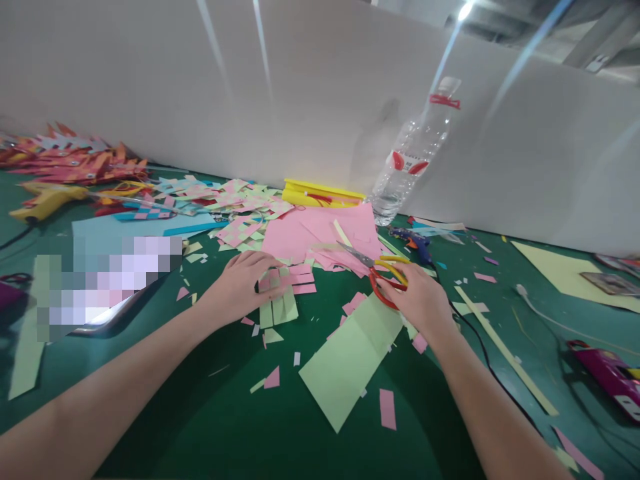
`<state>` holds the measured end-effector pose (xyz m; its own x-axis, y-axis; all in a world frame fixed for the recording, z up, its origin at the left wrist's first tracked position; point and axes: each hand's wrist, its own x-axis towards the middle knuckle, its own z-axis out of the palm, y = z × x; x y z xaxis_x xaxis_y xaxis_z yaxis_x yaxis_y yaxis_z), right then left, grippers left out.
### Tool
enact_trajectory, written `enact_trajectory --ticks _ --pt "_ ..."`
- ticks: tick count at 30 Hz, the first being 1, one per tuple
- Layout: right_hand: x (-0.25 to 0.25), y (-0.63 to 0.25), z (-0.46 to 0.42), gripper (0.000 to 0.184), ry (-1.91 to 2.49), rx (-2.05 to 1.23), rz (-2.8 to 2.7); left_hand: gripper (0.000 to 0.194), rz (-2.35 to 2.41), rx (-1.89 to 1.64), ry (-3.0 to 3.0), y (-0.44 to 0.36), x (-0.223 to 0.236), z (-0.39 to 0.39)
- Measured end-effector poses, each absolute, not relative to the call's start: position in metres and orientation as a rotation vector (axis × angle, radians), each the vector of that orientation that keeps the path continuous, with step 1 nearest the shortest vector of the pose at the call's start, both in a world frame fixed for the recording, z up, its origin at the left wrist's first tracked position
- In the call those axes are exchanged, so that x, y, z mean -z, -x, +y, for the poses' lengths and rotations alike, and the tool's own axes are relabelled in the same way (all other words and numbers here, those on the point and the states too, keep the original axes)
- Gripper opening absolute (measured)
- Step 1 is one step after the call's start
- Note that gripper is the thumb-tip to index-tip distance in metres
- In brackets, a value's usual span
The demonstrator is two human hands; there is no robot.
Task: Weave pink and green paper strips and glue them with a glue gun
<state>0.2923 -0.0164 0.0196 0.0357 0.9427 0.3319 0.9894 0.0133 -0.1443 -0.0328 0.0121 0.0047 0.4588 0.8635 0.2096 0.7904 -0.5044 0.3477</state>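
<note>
My left hand bends its fingers over a small piece of woven paper strips, pale green crossing pink, on the green table. Thumb and fingertips close on the piece near its upper left edge; part of it is hidden under them. In my right hand is a pair of scissors with red and yellow handles, blades pointing to the upper left. Below them lies a pale green paper sheet, partly shaded. Behind both hands is a pink paper sheet with a few loose strips on it.
A tilted clear plastic bottle stands by the partition. A phone and yellow glue gun lie left, near a heap of woven scraps. A blue glue gun, black cable and magenta object are right. Paper scraps litter the table.
</note>
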Motion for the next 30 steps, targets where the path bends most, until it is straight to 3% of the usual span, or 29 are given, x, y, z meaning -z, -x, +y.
enact_trajectory --ticks 6,21,30 --pt "-0.021 -0.29 -0.016 0.039 2.127 0.225 -1.959 0.066 1.461 -0.392 -2.544 0.026 -0.009 0.004" --pt "-0.021 -0.29 -0.016 0.038 2.177 0.212 -1.933 0.077 1.424 -0.328 -2.582 0.022 -0.003 0.0" --pt "-0.027 -0.285 -0.022 0.036 1.873 0.074 -1.935 0.083 1.359 -0.281 -2.6 0.022 -0.005 0.0"
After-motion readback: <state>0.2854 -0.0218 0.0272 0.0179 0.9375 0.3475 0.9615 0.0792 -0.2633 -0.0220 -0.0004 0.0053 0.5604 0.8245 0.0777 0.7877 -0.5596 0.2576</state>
